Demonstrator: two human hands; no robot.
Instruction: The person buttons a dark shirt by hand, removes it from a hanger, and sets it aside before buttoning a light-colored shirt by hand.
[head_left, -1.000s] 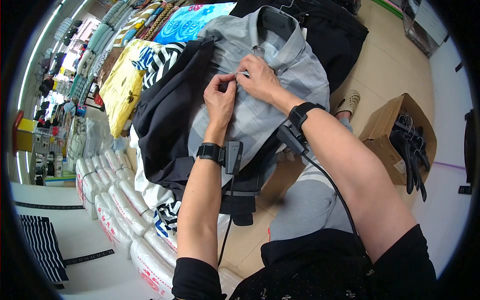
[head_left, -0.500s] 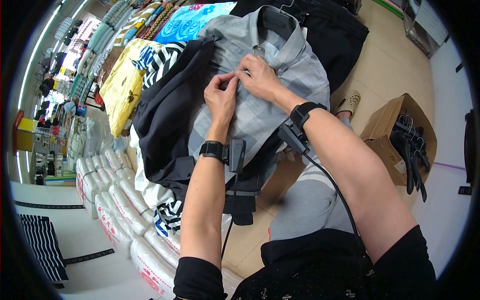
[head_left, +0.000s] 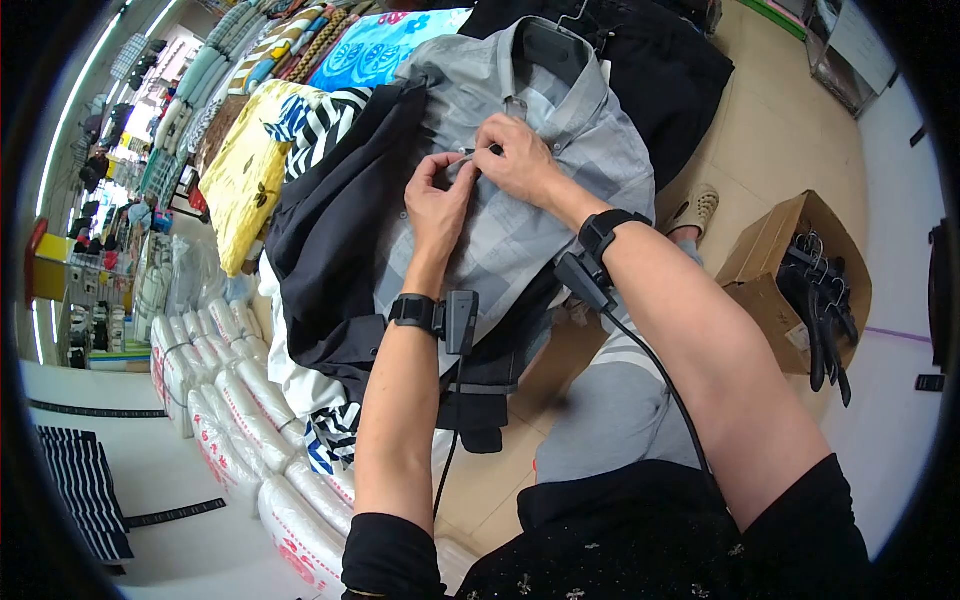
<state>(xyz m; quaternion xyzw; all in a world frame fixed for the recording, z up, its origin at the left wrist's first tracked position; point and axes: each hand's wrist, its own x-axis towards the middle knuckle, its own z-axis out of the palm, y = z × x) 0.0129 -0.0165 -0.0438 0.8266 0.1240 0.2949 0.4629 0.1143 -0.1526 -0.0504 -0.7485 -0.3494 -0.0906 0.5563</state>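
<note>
the light-and-dark-grey checked, collared cotton-looking shirt (head_left: 505,245) lies face up at 12 o'clock in the view, its collar toward 1 o'clock and a black plastic hanger (head_left: 548,48) inside the neck. a dark charcoal cloth garment (head_left: 325,220) sits beside it at 9 o'clock.

both bare hands meet at the shirt's front. the left hand (head_left: 437,208) pinches the cloth between thumb and forefinger; the right hand (head_left: 517,160), just beside it toward 2 o'clock, appears to pinch the same front edge with thumb and fingertips. the step in hand looks like fine work on the front fastening — whether a button is going in or out, i cannot tell, as the fingers cover it. the next move seems to call for 1 hand steadying the edge while the other works the small part, without tugging the cloth.

as for writing: red characters run along the clear-plastic-wrapped white bundles (head_left: 250,400) at 8 o'clock, too skewed to read. a small white tag (head_left: 606,70) by the collar and a pale label on the brown cardboard box (head_left: 765,250) at 3 o'clock are illegible too — no brand can be made out.
</note>
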